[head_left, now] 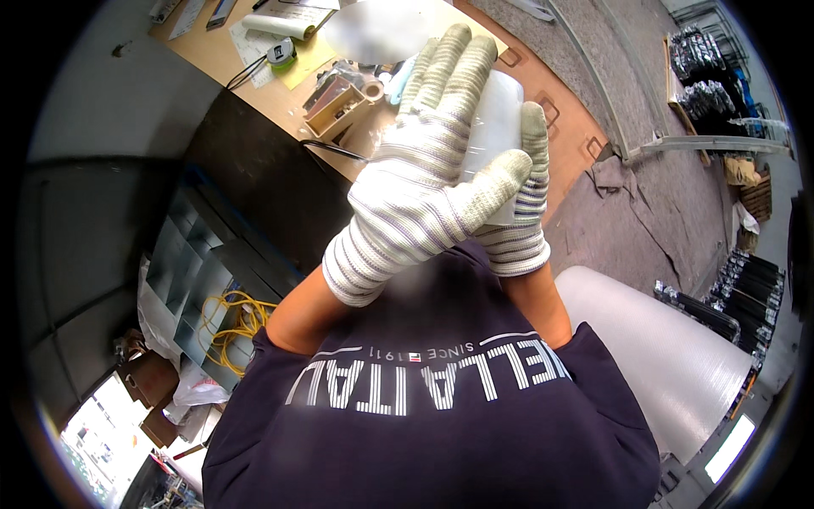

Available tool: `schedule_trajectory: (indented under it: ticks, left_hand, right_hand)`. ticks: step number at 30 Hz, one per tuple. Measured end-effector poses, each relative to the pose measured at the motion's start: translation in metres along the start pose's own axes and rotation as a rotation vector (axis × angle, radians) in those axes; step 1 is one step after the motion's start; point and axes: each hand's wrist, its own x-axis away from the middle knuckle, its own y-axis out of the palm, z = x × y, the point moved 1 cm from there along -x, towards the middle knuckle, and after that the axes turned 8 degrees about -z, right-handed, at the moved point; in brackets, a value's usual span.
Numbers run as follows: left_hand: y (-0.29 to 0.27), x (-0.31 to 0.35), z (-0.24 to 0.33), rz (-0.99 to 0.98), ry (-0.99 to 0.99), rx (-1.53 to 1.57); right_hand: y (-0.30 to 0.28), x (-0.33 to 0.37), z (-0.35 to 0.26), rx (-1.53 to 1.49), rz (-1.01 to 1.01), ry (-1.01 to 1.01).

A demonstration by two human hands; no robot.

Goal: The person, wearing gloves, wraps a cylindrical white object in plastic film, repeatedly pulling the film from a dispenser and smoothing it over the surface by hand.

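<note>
Both my hands wear white knit gloves with thin dark stripes. Between them is a smooth white roll (498,119) that looks like plastic film, held upright in front of my chest over the table edge. My left hand (424,170) lies along its left and near side, long fingers stretched and together, thumb reaching across its lower front. On the right, my right hand (527,199) clasps the roll, with one digit standing up along its side; the rest of that hand is hidden behind the roll and my left thumb.
On the wooden table (203,47) are a green tape measure (281,54), papers and a small open wooden box (337,109). A big bubble-wrap roll (644,356) stands at my right. Yellow cable (233,327) lies coiled at my left. Black bundled parts (699,55) sit far right.
</note>
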Motion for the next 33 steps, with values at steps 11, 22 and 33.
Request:
schedule_trajectory:
  ticks: [11, 22, 33]
  left_hand:
    - [0.024, -0.029, 0.015, -0.204, 0.014, -0.297]
    - [0.092, -0.054, 0.009, -0.39, -0.045, -0.268]
    - [0.122, -0.073, 0.02, -0.465, -0.051, -0.249]
  right_hand:
    - [-0.018, 0.007, -0.013, -0.008, 0.059, -0.152]
    - [-0.077, 0.036, -0.053, -0.265, 0.255, -0.2]
    - [-0.087, 0.046, -0.085, -0.276, 0.327, -0.247]
